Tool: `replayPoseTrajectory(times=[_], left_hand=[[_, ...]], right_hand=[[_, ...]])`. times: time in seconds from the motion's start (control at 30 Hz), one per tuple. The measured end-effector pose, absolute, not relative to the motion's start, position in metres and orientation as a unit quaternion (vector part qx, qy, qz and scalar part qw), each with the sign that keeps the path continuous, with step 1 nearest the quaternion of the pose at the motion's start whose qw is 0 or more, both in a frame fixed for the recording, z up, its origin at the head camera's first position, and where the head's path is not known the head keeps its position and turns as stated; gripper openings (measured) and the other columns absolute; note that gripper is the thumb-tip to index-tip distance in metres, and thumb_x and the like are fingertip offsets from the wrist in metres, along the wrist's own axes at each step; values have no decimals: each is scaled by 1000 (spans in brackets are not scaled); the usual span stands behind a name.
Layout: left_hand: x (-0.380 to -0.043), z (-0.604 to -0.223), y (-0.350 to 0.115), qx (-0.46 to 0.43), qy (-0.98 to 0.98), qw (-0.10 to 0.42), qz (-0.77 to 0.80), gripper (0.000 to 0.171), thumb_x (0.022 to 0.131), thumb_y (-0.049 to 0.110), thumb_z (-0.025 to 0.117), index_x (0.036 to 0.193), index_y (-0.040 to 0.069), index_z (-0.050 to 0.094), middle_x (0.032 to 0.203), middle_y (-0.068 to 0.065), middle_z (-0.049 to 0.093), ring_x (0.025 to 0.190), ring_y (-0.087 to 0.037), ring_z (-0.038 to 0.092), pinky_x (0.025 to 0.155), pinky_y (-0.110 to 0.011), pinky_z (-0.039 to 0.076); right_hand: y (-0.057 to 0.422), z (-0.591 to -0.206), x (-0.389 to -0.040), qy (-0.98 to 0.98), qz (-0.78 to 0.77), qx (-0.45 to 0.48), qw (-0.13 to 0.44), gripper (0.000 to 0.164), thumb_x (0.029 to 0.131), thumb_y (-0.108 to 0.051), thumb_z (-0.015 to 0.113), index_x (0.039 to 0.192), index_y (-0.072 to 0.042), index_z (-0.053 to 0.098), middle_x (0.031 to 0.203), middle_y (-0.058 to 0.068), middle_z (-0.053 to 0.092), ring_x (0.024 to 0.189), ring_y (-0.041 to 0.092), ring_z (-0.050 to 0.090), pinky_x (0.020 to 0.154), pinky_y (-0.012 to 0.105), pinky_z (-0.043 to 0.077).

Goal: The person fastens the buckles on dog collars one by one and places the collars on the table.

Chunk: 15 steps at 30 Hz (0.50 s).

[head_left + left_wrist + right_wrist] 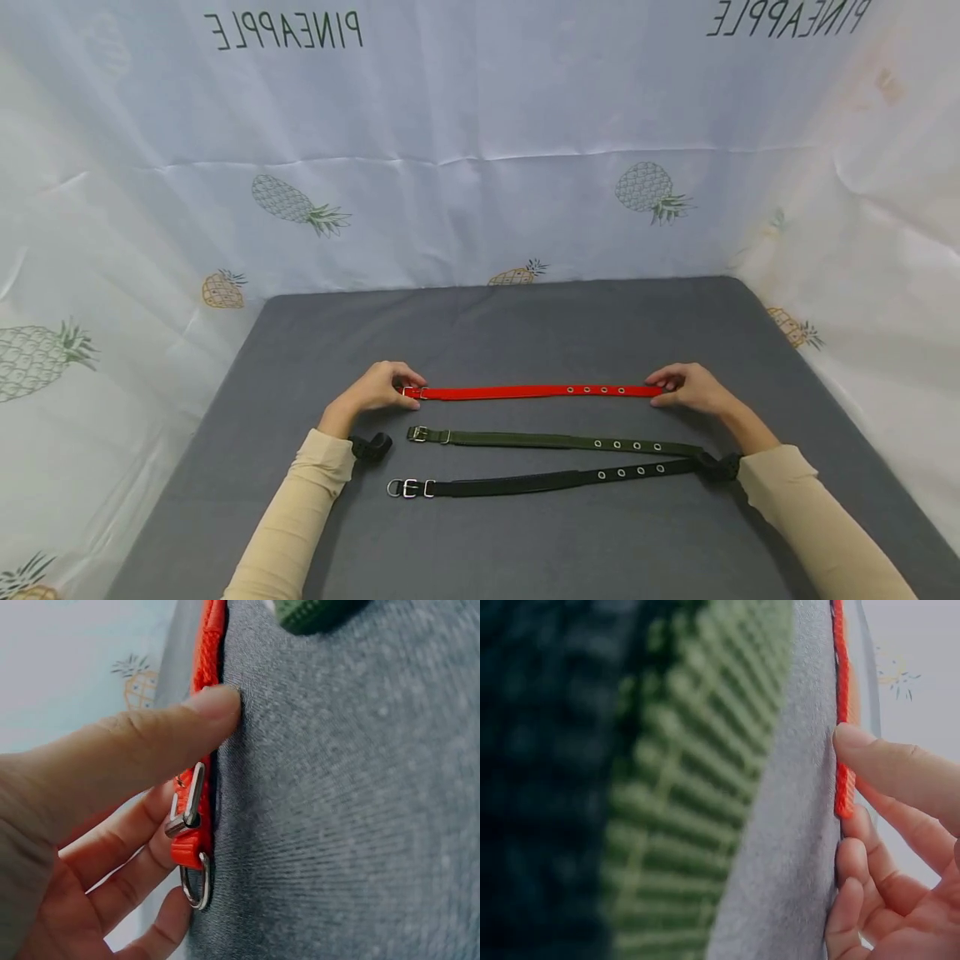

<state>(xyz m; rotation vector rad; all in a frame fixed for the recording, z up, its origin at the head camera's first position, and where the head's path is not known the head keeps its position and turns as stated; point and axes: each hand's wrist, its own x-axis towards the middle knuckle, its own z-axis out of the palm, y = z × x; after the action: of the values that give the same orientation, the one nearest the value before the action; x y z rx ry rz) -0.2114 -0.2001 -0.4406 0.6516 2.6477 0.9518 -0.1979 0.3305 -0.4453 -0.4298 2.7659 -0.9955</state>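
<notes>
A red collar [495, 392] lies stretched straight across the grey table, its metal eyelets toward the right. My left hand [385, 387] pinches its buckle end; in the left wrist view the thumb crosses the red strap beside the silver buckle [187, 802] and D-ring [196, 885]. At the other end, my right hand [692, 388] pinches the tip [844, 791] between thumb and fingers. Nearer to me lie a green collar [517, 439] and, below it, a black collar [510, 483], both with buckles on the left. Their right ends converge and pass under the right wrist's black strap in the head view.
The grey table [570, 550] is bounded at the back and sides by a white curtain [480, 100] printed with pineapples. Black wrist straps [371, 447] sit at both sleeve cuffs. The green collar's ribbed webbing [697, 772] looms large and blurred in the right wrist view.
</notes>
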Motion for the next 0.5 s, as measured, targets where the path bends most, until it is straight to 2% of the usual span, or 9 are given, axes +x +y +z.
replayPoseTrajectory(times=[0.27, 0.5], left_hand=[[-213, -438, -199, 235, 910, 124, 319, 24, 80, 12, 77, 102, 3, 74, 100, -14, 70, 77, -9, 55, 67, -21, 46], [-213, -434, -199, 246, 914, 107, 303, 18, 81, 9, 75, 99, 4, 75, 100, -13, 72, 79, -12, 60, 67, -20, 48]], right_hand=[[320, -440, -201, 940, -289, -167, 74, 21, 77, -14, 80, 92, -1, 74, 79, 6, 64, 64, -4, 44, 58, 20, 41], [319, -436, -202, 942, -269, -193, 61, 15, 79, -12, 77, 90, -2, 74, 81, 7, 65, 64, -4, 42, 56, 21, 39]])
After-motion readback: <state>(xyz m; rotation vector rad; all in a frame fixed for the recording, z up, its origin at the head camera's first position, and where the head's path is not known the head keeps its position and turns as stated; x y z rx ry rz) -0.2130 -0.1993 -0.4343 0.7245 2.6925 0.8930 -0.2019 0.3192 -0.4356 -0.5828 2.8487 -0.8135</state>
